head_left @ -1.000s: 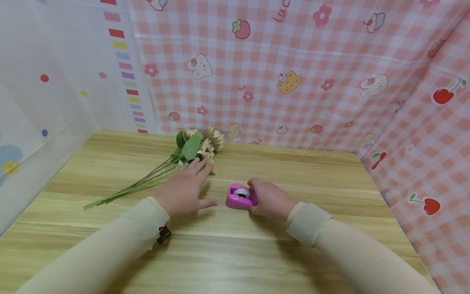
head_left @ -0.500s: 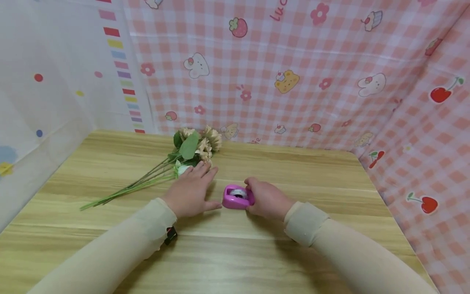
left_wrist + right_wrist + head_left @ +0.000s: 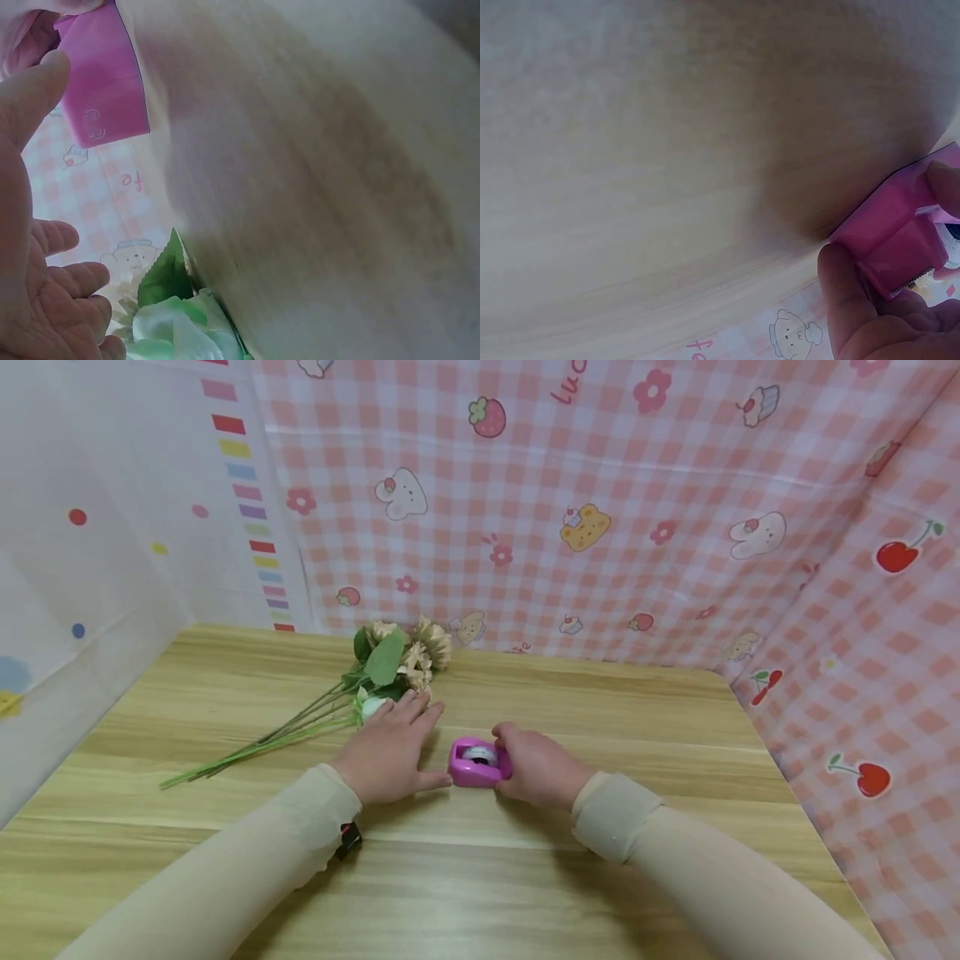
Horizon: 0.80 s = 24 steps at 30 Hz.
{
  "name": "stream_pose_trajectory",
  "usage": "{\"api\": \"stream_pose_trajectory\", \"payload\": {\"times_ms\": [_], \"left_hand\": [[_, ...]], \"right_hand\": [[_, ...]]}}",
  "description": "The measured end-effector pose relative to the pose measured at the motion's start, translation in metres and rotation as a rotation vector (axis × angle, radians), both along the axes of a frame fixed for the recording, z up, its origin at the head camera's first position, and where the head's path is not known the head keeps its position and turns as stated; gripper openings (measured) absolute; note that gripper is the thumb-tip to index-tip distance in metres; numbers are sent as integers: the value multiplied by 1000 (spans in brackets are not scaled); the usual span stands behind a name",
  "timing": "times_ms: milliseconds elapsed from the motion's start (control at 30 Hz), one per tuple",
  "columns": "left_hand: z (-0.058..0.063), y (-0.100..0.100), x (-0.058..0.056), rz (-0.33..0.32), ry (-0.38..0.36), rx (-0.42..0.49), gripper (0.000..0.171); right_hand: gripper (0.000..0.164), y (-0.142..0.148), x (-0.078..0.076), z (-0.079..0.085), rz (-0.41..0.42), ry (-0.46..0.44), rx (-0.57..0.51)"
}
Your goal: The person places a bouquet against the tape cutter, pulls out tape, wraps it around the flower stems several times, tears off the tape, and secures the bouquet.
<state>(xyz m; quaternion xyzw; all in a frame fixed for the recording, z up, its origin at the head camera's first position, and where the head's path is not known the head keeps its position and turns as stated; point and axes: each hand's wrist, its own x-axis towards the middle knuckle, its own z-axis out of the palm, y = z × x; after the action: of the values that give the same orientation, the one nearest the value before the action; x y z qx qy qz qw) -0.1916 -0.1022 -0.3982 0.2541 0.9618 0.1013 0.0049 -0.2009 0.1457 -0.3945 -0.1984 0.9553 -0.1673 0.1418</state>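
Your right hand [image 3: 543,768] grips the pink tape dispenser [image 3: 472,778] at its 3 o'clock end, fingers curled round the far side and thumb on the near, probably because that pinch leaves the tape roll [image 3: 478,753] uncovered. Your left hand [image 3: 386,756] sits at 9 o'clock, fingers spread and holding nothing; whether its thumb touches is unclear. The flowers [image 3: 416,670] lie towards 11 o'clock, which seems to spare room on the table [image 3: 457,885]
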Motion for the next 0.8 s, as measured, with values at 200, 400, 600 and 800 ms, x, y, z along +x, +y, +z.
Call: {"api": "stream_pose_trajectory", "payload": {"times_ms": [200,400,600,800], "left_hand": [[0,-2,-2,1,-3,1,109],[0,-12,-4,2,18,28,108],[2,-39,-10,46,47,38,107],[7,-81,-10,125,55,-17,104]], "right_hand": [[74,-2,0,0,15,18,6],[75,-2,0,0,8,3,-2],[86,1,0,-2,10,-17,-18],[104,15,0,2,6,-40,-69]]}}
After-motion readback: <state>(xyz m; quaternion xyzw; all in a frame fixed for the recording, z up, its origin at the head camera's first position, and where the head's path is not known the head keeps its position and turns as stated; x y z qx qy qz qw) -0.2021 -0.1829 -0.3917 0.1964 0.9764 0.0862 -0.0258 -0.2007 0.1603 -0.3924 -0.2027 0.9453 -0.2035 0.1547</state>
